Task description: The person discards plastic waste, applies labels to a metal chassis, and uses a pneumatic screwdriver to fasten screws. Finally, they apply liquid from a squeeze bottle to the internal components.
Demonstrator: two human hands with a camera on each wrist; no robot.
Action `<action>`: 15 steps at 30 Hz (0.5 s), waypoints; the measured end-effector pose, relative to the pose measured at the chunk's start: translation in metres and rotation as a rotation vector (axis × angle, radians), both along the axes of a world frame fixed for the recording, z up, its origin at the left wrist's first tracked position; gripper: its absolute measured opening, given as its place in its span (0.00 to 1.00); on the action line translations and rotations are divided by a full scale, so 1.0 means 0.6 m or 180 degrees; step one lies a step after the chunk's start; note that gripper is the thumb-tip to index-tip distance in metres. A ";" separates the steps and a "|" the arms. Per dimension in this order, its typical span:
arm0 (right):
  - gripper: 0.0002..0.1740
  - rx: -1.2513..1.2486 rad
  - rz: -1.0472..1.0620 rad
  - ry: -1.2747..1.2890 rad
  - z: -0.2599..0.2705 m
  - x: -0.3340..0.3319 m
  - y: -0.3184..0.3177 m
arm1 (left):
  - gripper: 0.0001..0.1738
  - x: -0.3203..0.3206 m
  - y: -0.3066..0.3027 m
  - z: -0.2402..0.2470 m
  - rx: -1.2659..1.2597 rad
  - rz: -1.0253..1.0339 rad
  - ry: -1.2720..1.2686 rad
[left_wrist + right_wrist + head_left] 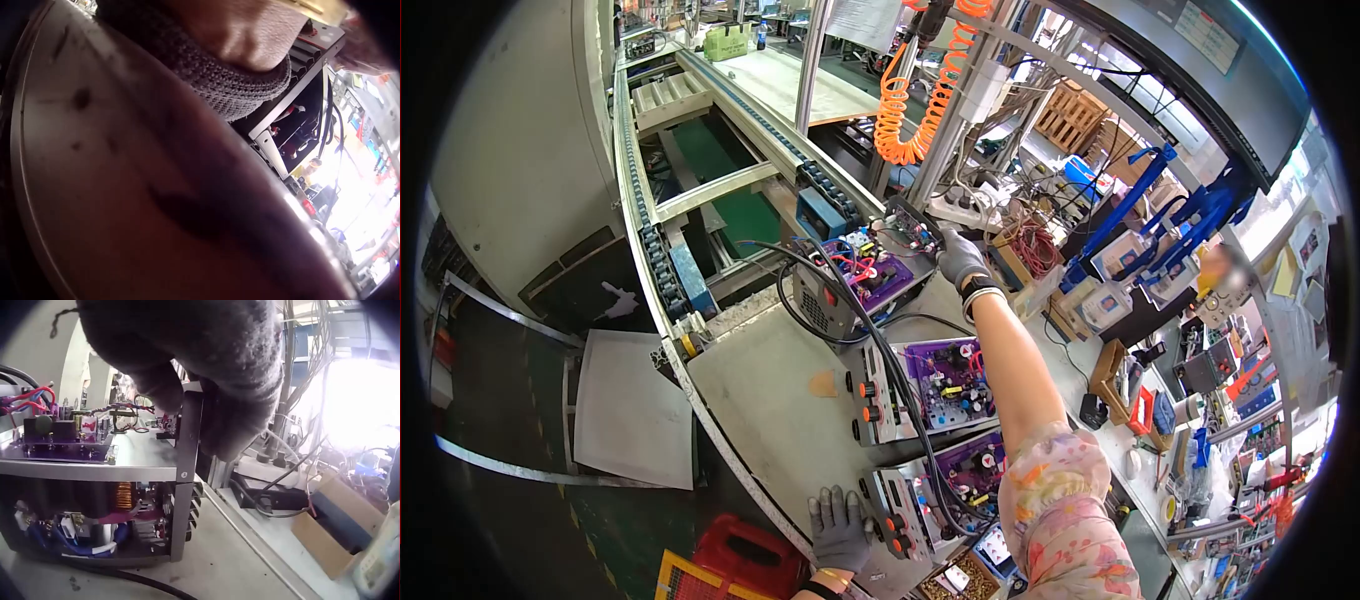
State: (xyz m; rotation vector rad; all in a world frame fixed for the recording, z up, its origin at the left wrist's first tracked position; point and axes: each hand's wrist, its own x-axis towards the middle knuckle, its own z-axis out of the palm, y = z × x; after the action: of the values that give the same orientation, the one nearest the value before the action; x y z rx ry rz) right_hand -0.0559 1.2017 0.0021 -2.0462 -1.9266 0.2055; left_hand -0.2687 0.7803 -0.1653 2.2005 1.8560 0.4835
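The bench (745, 375) is carrying three open-topped electronic units, with the conveyor (638, 190) extending beyond the far unit (875, 280), which is serving as landmark. The far unit is lying on the bench, its long axis running from its vented end to the upright end panel (188, 440) at the right hand (962, 262). The middle unit (950, 388) is sitting on the wearer's side of the landmark, and the near unit (967, 472) is sitting farther still on that side. The right hand, the nearer of the two, is gripping the top of the end panel, its gloved fingers bending over the edge. The left hand (840, 532), gloved, is resting on the bench well apart from the landmark, fingers extended and spread, holding nothing. A black cable (134, 577) is trailing beside the landmark's base. A printed sheet (865, 22) is hanging beyond the landmark; its writing is appearing too small to read, and no brand is showing legibly.
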 end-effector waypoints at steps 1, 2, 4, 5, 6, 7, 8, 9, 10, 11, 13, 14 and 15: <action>0.24 -0.0071 -0.0012 -0.0103 -0.004 0.004 0.009 | 0.31 0.001 0.002 -0.001 0.0007 0.0004 -0.0005; 0.22 -0.0148 -0.0024 -0.0206 -0.007 0.008 0.018 | 0.31 0.001 0.002 0.001 0.0009 0.0007 -0.0009; 0.18 -0.0263 -0.0116 -0.0442 0.010 -0.003 0.010 | 0.31 0.001 -0.001 0.004 0.0030 0.0013 -0.0036; 0.18 -0.0347 -0.0119 -0.0548 0.021 -0.006 -0.001 | 0.31 0.001 -0.001 0.004 0.0056 0.0022 -0.0060; 0.17 -0.0421 -0.0121 -0.0654 0.032 -0.006 -0.014 | 0.31 0.001 0.000 0.004 0.0093 0.0034 -0.0084; 0.17 -0.0492 -0.0129 -0.0763 0.039 -0.002 -0.025 | 0.30 0.000 0.003 0.005 0.0136 0.0053 -0.0028; 0.19 -0.0481 -0.0196 -0.0760 0.031 0.013 -0.032 | 0.29 0.002 0.005 0.008 0.0170 0.0063 0.0021; 0.20 -0.0482 -0.0123 -0.0721 0.031 0.030 -0.044 | 0.28 0.002 0.003 0.011 0.0184 0.0069 0.0073; 0.17 -0.0569 -0.0003 -0.0652 0.032 0.047 -0.057 | 0.28 0.003 0.002 0.012 0.0187 0.0072 0.0050; 0.15 -0.0655 0.0109 -0.0573 0.031 0.066 -0.070 | 0.28 0.002 0.003 0.011 0.0190 0.0068 0.0034; 0.16 -0.1115 -0.0094 -0.0076 0.035 0.085 -0.104 | 0.28 -0.002 -0.002 0.011 0.0192 0.0072 0.0050; 0.16 -0.0856 -0.0015 -0.0156 0.031 0.091 -0.121 | 0.28 0.000 -0.001 0.013 0.0207 0.0075 0.0062; 0.16 -0.0591 0.0054 -0.0244 0.018 0.101 -0.132 | 0.28 0.002 -0.001 0.014 0.0229 0.0071 0.0067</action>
State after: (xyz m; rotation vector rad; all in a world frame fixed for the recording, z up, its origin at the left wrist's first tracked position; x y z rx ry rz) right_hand 0.0047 1.1224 0.0128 -2.1849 -2.0397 0.3260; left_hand -0.2675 0.7795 -0.1570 2.2412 1.9043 0.5414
